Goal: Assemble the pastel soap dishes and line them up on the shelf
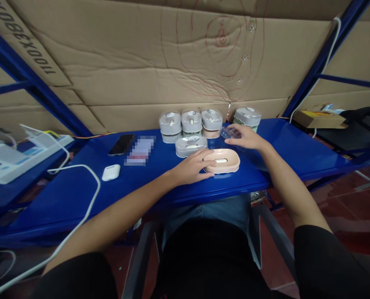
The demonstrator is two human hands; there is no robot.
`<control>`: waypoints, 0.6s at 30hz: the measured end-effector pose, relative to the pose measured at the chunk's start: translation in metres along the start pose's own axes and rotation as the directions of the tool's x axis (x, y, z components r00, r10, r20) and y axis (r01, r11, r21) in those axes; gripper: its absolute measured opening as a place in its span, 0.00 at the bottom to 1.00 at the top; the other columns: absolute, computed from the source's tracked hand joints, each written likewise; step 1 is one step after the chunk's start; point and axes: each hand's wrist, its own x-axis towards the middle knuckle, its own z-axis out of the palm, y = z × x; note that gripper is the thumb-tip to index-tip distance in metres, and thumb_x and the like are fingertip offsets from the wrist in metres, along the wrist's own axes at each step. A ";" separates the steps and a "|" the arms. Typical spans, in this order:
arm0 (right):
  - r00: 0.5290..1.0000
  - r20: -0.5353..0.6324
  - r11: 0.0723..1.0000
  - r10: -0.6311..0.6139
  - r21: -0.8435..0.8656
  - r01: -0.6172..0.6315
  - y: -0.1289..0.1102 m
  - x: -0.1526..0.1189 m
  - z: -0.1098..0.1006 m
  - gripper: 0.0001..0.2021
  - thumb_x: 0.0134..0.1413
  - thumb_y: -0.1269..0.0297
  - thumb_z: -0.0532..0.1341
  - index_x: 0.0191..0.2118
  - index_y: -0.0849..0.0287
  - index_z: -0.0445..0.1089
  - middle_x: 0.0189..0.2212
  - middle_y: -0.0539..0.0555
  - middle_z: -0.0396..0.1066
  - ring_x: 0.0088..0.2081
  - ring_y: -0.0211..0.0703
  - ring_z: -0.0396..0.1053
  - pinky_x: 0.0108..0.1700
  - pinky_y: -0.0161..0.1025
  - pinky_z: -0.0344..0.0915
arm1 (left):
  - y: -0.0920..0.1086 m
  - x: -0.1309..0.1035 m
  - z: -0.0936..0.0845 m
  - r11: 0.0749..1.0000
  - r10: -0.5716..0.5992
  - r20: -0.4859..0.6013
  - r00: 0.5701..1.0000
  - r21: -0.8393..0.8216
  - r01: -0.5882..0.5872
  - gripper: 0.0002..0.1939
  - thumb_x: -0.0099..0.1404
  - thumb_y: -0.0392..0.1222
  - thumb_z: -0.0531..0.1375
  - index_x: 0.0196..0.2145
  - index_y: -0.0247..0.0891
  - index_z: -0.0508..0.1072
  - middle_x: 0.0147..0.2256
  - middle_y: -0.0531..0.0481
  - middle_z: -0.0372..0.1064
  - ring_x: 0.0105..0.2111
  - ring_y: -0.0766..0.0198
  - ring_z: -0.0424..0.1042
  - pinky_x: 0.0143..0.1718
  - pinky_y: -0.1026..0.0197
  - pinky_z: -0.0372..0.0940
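Note:
My left hand (194, 167) rests at the left side of a peach oval dish (230, 160), its fingers apart over the rim. A small pale piece lies inside the dish. Behind and to the right, my right hand (244, 136) has its fingers closed round a clear plastic piece (227, 133). Just behind my left hand sits a grey oval container (186, 147). Several lidded containers (191, 121) stand in a row at the back, and another lidded one (248, 116) is behind my right hand.
On the blue table (153, 182) are a black phone (121, 144), a blurred-out flat item (140, 150) and a white earphone case (111, 172). A white cable (94, 195) crosses the left side. A cardboard wall (125, 62) rises behind; a yellow-topped box (320, 119) is at right.

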 end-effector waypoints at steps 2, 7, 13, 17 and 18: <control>1.000 0.002 1.000 0.006 -0.009 -0.006 -0.001 0.000 0.000 0.45 0.48 0.31 0.74 0.65 0.55 0.75 0.53 0.63 0.82 0.50 0.64 0.81 0.59 0.63 0.77 | 0.002 0.000 0.000 1.000 0.013 -0.005 1.000 -0.018 -0.013 0.18 0.76 0.49 0.69 0.59 0.41 0.82 0.75 0.34 0.66 0.77 0.41 0.63 0.78 0.33 0.60; 1.000 0.009 1.000 0.020 -0.006 -0.020 0.000 -0.001 -0.001 0.45 0.48 0.31 0.74 0.66 0.53 0.75 0.54 0.62 0.82 0.51 0.64 0.80 0.60 0.63 0.77 | 0.007 0.002 -0.001 0.998 0.009 -0.017 1.000 -0.056 -0.009 0.24 0.74 0.49 0.71 0.64 0.44 0.78 0.71 0.38 0.71 0.72 0.40 0.67 0.75 0.31 0.63; 0.999 0.026 1.000 0.021 -0.006 -0.021 -0.005 -0.002 0.000 0.43 0.48 0.33 0.74 0.64 0.55 0.75 0.53 0.64 0.82 0.50 0.65 0.80 0.59 0.64 0.77 | 0.016 0.004 -0.006 0.999 0.009 0.017 1.000 -0.033 -0.009 0.29 0.76 0.47 0.68 0.72 0.49 0.76 0.71 0.41 0.72 0.70 0.38 0.69 0.71 0.32 0.68; 1.000 0.029 1.000 0.012 -0.018 -0.012 -0.006 -0.003 -0.001 0.43 0.48 0.33 0.74 0.63 0.56 0.75 0.52 0.63 0.82 0.50 0.65 0.80 0.59 0.64 0.76 | 0.018 0.006 -0.006 0.998 0.008 0.023 1.000 -0.067 -0.007 0.28 0.76 0.43 0.68 0.71 0.52 0.77 0.74 0.43 0.70 0.73 0.39 0.68 0.74 0.31 0.65; 1.000 0.029 1.000 0.013 -0.017 -0.013 -0.006 -0.003 -0.002 0.43 0.48 0.32 0.74 0.64 0.56 0.75 0.52 0.64 0.82 0.49 0.65 0.80 0.58 0.64 0.77 | 0.017 0.006 -0.006 0.997 0.015 0.024 1.000 -0.080 -0.013 0.28 0.76 0.42 0.69 0.71 0.54 0.77 0.73 0.45 0.71 0.73 0.40 0.68 0.74 0.31 0.64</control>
